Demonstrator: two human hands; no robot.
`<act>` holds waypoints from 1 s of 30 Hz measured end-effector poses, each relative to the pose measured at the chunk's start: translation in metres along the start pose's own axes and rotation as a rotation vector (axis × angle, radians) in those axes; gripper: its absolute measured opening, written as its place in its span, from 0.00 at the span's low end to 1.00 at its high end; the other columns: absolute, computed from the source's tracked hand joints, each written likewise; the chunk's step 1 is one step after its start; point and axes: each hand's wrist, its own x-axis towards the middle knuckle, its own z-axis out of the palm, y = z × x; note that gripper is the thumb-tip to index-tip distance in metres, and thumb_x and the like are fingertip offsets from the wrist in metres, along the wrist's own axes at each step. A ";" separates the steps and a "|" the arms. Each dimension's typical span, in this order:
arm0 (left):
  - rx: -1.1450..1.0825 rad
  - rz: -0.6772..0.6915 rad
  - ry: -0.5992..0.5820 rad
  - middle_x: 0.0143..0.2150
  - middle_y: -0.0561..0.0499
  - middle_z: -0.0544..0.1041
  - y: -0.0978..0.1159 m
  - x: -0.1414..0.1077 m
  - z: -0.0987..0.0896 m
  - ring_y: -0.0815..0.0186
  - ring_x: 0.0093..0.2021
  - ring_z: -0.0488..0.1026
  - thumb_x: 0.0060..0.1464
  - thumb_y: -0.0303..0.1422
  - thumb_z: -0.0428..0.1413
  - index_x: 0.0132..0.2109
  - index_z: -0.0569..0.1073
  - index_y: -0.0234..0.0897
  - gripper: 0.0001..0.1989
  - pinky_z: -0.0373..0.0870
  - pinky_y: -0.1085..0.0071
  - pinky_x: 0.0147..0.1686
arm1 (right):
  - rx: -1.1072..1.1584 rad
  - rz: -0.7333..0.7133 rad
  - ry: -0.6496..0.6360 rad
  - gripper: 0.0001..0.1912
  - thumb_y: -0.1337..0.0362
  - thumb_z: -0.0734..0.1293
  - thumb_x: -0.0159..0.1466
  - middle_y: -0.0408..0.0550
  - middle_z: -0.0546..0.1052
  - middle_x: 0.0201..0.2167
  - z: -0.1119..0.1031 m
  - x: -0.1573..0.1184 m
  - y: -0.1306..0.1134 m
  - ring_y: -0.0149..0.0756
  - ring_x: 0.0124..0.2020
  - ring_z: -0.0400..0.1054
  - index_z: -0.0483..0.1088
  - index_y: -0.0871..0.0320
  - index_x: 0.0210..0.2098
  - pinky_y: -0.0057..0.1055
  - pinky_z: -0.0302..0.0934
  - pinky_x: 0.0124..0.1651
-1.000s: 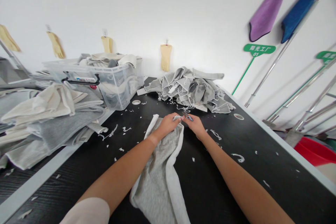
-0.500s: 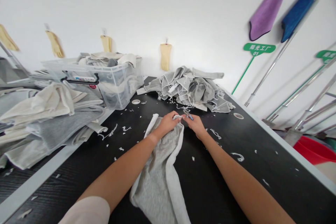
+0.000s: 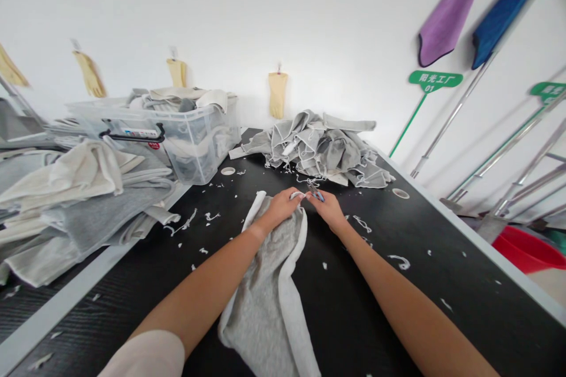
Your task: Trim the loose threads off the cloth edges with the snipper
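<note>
A grey cloth piece (image 3: 265, 288) with pale edging lies lengthwise on the black table (image 3: 354, 306), its near end running out of the bottom of the view. My left hand (image 3: 284, 206) is closed on the far corner of this cloth, pinching its edge. Close beside it, my right hand (image 3: 326, 209) is closed around small blue-handled thread snips (image 3: 316, 192), the blades pointing away from me. The right fingertips meet the cloth's corner at the left fingers. Whether the blades touch any thread is too small to tell.
A heap of grey cloth pieces (image 3: 327, 147) lies at the back. On the left are a clear plastic bin (image 3: 194, 147) full of cloth and a pile of folded cloths (image 3: 88, 206). Thread scraps (image 3: 400, 261) dot the table. Mop poles and a red basin (image 3: 526, 250) stand at right.
Both hands stay together at the cloth's corner, almost unmoved. The whole view has shifted very slightly.
</note>
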 end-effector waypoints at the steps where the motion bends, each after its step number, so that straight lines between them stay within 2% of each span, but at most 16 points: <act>1: 0.008 -0.004 0.001 0.36 0.53 0.81 0.001 -0.001 0.000 0.66 0.38 0.76 0.64 0.43 0.53 0.41 0.79 0.39 0.15 0.70 0.71 0.44 | -0.011 -0.002 0.001 0.22 0.45 0.69 0.62 0.46 0.78 0.31 0.000 0.000 0.000 0.38 0.32 0.67 0.80 0.59 0.37 0.31 0.59 0.37; 8: -0.008 -0.001 -0.001 0.36 0.52 0.82 0.004 -0.003 -0.003 0.65 0.37 0.77 0.64 0.42 0.53 0.38 0.79 0.39 0.14 0.70 0.71 0.45 | -0.043 -0.031 -0.015 0.22 0.44 0.68 0.64 0.43 0.74 0.27 -0.002 -0.002 -0.006 0.35 0.29 0.63 0.79 0.57 0.36 0.30 0.55 0.33; 13: -0.023 -0.016 -0.005 0.37 0.52 0.83 0.004 -0.003 -0.002 0.64 0.38 0.78 0.61 0.41 0.56 0.42 0.80 0.40 0.12 0.71 0.70 0.46 | -0.063 -0.049 0.005 0.21 0.45 0.69 0.63 0.44 0.77 0.30 -0.002 -0.002 -0.005 0.36 0.30 0.65 0.80 0.57 0.36 0.30 0.57 0.34; 20: -0.033 -0.045 -0.023 0.34 0.49 0.82 0.007 -0.003 -0.002 0.60 0.39 0.78 0.63 0.45 0.53 0.39 0.83 0.38 0.19 0.72 0.70 0.43 | 0.010 -0.060 0.005 0.20 0.45 0.69 0.63 0.45 0.79 0.32 -0.003 -0.002 -0.006 0.38 0.33 0.67 0.80 0.56 0.35 0.31 0.59 0.38; 26: -0.082 -0.068 -0.055 0.32 0.50 0.82 0.009 -0.005 -0.006 0.60 0.39 0.77 0.59 0.45 0.58 0.38 0.82 0.39 0.15 0.73 0.70 0.41 | 0.042 -0.065 0.024 0.21 0.45 0.69 0.62 0.46 0.79 0.31 -0.004 -0.004 -0.012 0.38 0.32 0.67 0.80 0.57 0.36 0.32 0.59 0.37; 30: -0.114 -0.045 -0.099 0.36 0.50 0.83 0.005 -0.004 -0.006 0.62 0.40 0.78 0.59 0.44 0.58 0.38 0.82 0.39 0.14 0.74 0.70 0.44 | 0.068 -0.049 0.021 0.21 0.45 0.70 0.61 0.45 0.78 0.30 -0.003 -0.004 -0.011 0.37 0.32 0.67 0.80 0.57 0.36 0.32 0.59 0.36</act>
